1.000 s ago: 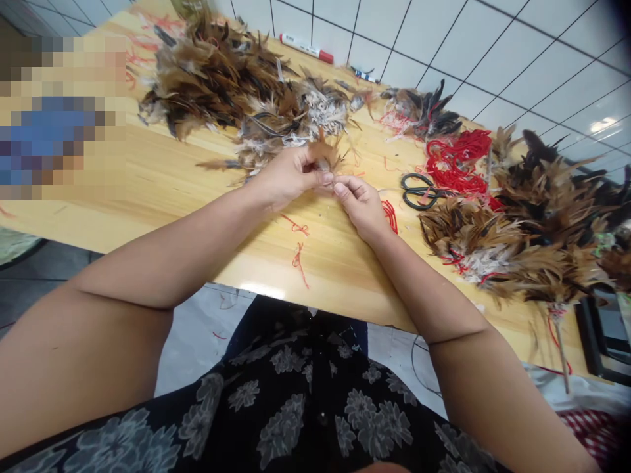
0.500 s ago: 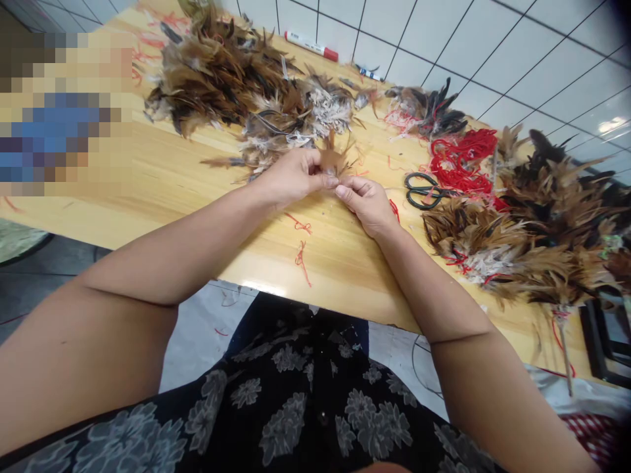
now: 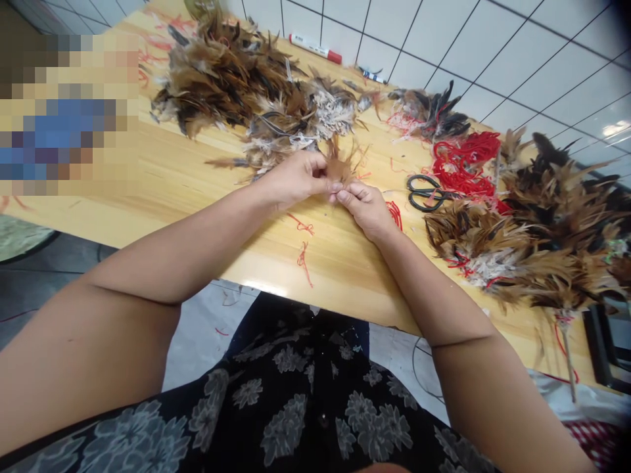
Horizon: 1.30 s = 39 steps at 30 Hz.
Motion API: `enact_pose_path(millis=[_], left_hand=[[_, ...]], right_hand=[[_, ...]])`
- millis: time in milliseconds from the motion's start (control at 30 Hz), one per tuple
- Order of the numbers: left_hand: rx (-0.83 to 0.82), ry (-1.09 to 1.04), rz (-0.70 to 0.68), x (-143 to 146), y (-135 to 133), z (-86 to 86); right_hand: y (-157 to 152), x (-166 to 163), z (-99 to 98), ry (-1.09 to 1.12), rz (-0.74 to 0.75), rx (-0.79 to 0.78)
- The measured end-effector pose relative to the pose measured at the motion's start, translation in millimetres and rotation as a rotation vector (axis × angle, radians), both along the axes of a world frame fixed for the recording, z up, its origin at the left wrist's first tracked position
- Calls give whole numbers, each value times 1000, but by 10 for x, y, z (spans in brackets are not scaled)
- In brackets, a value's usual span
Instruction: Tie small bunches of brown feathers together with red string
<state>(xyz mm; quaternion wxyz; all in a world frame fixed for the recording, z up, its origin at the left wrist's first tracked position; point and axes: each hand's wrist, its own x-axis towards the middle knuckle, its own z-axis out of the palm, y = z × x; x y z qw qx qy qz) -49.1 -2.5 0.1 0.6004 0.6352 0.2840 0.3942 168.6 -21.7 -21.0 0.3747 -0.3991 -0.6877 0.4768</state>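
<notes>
Fingers: drawn together, and I have the left hand [image 3: 303, 176] pinching a small feather tuft [image 3: 338, 169] low down, brown plumes fanning out past the thumb.
Right hand [image 3: 367, 209]: thumb and forefinger pressed closed, right up against the left fingertips; what sits between them is too small for me to tell.
Feather tuft: up at the fingertips, over the wooden table [image 3: 182, 180].
Red scraps: two knotted bits of thread [image 3: 304, 264] lying on the wood, on the body's side of the hands.
Red loops: a little coil of cord [image 3: 395, 215] just beside the right wrist.
Scissors [image 3: 424, 192]: black handles beyond that coil, near a bright red cord heap [image 3: 467, 164].
Feathers: one big brown pile [image 3: 227, 75] beyond the left hand, another bundle [image 3: 476, 230] off to the right.
Marker [image 3: 315, 48]: red-capped, along the tiled wall [image 3: 389, 29].
</notes>
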Motion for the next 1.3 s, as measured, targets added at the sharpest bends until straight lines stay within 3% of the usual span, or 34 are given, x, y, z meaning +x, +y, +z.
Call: enact_pose_path(millis=[100, 200, 267, 367, 533, 733, 933, 1100, 1300], left_hand=[[65, 4, 98, -55, 91, -18], [181, 34, 410, -212, 206, 62], [286, 176, 634, -360, 247, 177], [404, 529, 791, -554, 227, 364], [469, 918, 588, -644, 190, 426], [633, 1019, 444, -613, 322, 118], [620, 955, 462, -598, 422, -101], [740, 837, 538, -559, 379, -1], [698, 710, 477, -407, 203, 91]], right_hand=[[16, 1, -37, 79, -22, 32], [32, -11, -48, 186, -45, 22], [34, -22, -32, 237, -67, -29], [24, -38, 5, 294, -104, -100], [11, -45, 27, 317, -123, -133], [32, -57, -28, 332, -167, -113], [36, -65, -58, 301, -199, -93], [22, -69, -49, 287, -238, -93], [-24, -109, 34, 246, -300, -106]])
